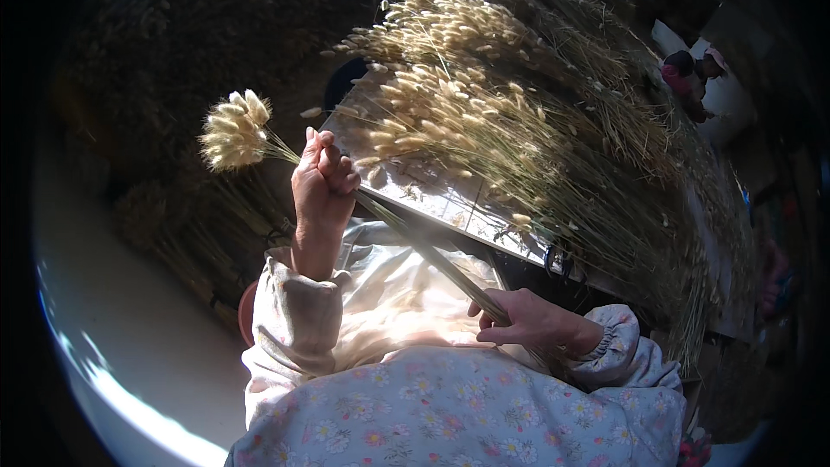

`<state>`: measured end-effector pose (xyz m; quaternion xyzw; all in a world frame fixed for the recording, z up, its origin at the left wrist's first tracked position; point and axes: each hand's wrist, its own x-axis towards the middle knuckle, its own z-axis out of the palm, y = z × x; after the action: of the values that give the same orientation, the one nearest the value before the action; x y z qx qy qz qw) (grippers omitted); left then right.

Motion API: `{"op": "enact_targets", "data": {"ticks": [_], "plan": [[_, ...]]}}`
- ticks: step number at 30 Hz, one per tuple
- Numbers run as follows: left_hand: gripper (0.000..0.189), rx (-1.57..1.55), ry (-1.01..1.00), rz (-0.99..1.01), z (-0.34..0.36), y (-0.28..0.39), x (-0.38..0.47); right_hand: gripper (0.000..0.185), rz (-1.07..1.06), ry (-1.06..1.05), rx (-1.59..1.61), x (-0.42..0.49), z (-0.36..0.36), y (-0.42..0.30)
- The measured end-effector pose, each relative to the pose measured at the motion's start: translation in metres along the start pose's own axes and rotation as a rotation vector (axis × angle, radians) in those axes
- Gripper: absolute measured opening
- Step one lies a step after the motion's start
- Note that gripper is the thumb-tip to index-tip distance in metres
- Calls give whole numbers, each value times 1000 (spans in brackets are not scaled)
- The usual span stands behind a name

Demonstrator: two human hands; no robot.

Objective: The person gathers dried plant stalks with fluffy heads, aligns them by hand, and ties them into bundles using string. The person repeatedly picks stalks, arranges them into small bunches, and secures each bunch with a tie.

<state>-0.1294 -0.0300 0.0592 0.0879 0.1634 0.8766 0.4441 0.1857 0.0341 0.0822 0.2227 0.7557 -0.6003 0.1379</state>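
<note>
A bunch of dried bunny-tail grass [237, 133] lies slantwise across my front, its fluffy cream heads at the upper left. My left hand [324, 178] is closed around the stems just below the heads. Lower down, my right hand [528, 319] grips the same stems [431, 253] near waist height, and the stem ends pass out of sight behind it. Beyond my hands a large heap of loose bunny-tail grass [454, 110] covers much of a pale tabletop [447, 207], heads pointing left and stems right.
The table's near edge runs close to my hands. Black ties [557, 263] hang at that edge. Tied bundles of grass [214, 246] lie in shadow at the left, with a darker mass of grass [214, 26] behind. Another person [690, 81] is at the far right.
</note>
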Motion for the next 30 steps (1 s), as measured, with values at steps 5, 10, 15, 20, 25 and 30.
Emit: {"op": "enact_targets", "data": {"ticks": [5, 10, 15, 20, 25, 30], "plan": [[34, -106, -323, 21, -6, 43, 3, 21, -139, 423, -706, -2, 21, 21], [31, 101, 30, -4, -33, -39, -36, 16, -77, 483, -873, -5, 20, 102], [30, 126, 138, -203, -69, -103, -56, 38, 182, 171, -848, -30, -20, 112], [33, 102, -51, -233, -78, -108, -52, 28, 52, 576, -673, -21, -102, 67], [35, 81, -54, -294, -80, -113, -61, 24, 43, 1103, -1013, 35, -138, 91], [45, 99, -198, -256, -87, -112, -63, 21, -102, 1117, -831, 42, -163, 113]]}}
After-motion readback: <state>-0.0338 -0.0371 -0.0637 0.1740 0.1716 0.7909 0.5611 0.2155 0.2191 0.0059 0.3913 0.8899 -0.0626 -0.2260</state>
